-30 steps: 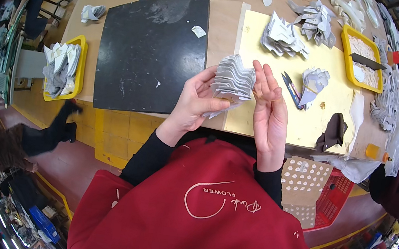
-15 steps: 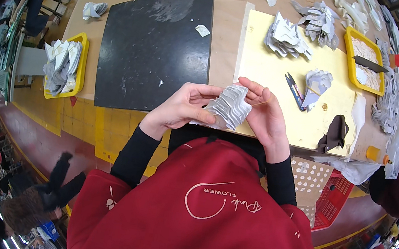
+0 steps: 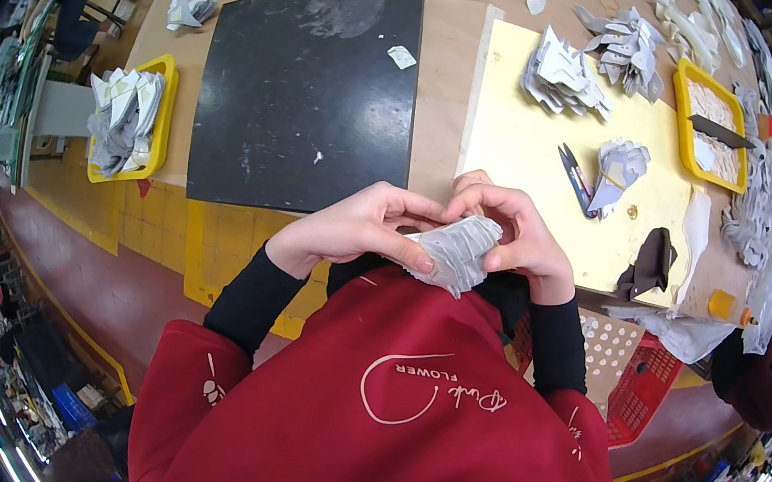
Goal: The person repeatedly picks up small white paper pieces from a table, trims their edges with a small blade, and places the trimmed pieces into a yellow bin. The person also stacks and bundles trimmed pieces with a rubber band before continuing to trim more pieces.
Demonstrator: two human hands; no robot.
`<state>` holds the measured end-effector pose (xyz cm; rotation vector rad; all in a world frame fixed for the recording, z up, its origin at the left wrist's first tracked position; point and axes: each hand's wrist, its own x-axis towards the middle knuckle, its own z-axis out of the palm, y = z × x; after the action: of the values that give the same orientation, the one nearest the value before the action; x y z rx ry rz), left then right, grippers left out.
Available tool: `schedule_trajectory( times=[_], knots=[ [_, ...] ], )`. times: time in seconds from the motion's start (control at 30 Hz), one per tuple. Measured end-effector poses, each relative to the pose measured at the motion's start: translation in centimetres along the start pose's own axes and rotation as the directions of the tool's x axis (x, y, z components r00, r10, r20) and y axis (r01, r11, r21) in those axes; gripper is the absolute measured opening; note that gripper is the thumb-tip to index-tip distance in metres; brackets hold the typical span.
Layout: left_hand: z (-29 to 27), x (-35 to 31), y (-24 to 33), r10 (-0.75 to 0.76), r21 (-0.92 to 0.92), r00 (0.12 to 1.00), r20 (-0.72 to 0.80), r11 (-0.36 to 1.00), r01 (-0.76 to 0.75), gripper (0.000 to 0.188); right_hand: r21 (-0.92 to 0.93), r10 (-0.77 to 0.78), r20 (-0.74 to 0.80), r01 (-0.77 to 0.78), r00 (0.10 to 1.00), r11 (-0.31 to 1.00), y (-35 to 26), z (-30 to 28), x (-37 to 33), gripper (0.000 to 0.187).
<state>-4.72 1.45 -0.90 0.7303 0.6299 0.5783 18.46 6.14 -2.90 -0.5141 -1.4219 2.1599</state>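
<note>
Close in front of my chest, both hands hold a fanned stack of thin grey-white cut pieces. My left hand grips its left side, thumb on the near face and fingers behind. My right hand closes on its upper right side, the thumb at its edge. The fingertips of both hands nearly meet behind the top of the stack. Whether a rubber band runs round the stack is hidden. To the right, a banded bundle of similar pieces lies beside dark-handled thread snips.
A black board covers the table's left part, a yellow sheet the right. Bundles of grey pieces lie at the sheet's far side. Yellow trays stand at the left and far right. A red basket sits below the table edge.
Both hands have brought the stack nearer my chest and tilted it over. My right hand has closed in on it; the rubber band seen stretched at its fingers no longer shows.
</note>
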Motion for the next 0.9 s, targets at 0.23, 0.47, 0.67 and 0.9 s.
schedule_trajectory(
  times=[0.23,0.47,0.67,0.9],
  knots=[
    [0.3,0.5,0.0,-0.059,-0.041,0.994,-0.097,0.998,0.055,0.055,-0.275,-0.012,-0.073,-0.009,0.997,0.961,-0.2,-0.4,0.7,0.064],
    [0.1,1.1,1.2,-0.011,0.039,0.983,-0.181,0.999,0.018,0.056,0.35,-0.042,-0.136,0.088,0.99,0.933,1.0,0.9,1.2,0.061],
    [-0.7,1.9,1.2,-0.063,0.014,0.985,-0.16,0.998,0.066,0.057,-0.227,-0.274,-0.118,0.243,0.954,0.943,0.7,-0.7,1.2,0.059],
    [-0.9,2.0,0.9,0.005,0.145,0.978,-0.209,0.989,0.025,0.053,-0.46,-0.286,-0.089,0.216,0.954,0.861,-0.8,-0.5,1.2,0.058]
  ],
)
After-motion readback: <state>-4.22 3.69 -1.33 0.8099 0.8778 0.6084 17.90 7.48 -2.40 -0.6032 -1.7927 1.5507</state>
